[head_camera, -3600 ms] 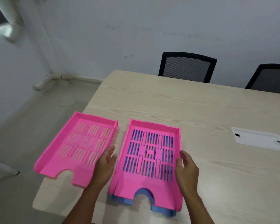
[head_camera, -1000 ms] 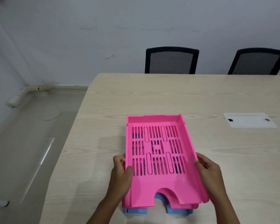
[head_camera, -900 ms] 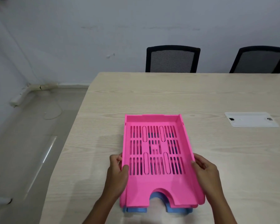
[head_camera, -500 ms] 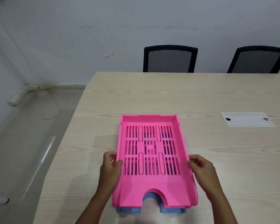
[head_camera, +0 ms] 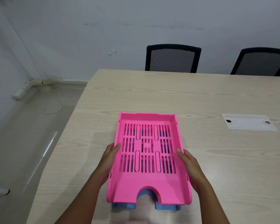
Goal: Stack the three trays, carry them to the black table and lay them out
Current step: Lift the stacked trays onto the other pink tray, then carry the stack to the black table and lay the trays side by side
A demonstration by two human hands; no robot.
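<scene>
A stack of trays sits near the front of the light wooden table [head_camera: 200,97]. A slotted pink tray [head_camera: 148,188] is on top, and a blue tray [head_camera: 123,205] shows at the bottom front edge. A second pink tray lies hidden between them. My left hand [head_camera: 109,156] grips the stack's left side wall, thumb over the rim. On the opposite wall, my right hand [head_camera: 190,167] holds the same way. The black table is not in view.
A white cable-port plate [head_camera: 249,122] is set into the table at the right. Two black mesh chairs [head_camera: 172,58] [head_camera: 262,62] stand behind the far edge. The table's left edge drops to a grey floor with a wall trunking [head_camera: 27,88].
The loose pink tray that lay at the left now sits on top of the stack. Over the last second both hands have slid along the side walls and squared the stack up.
</scene>
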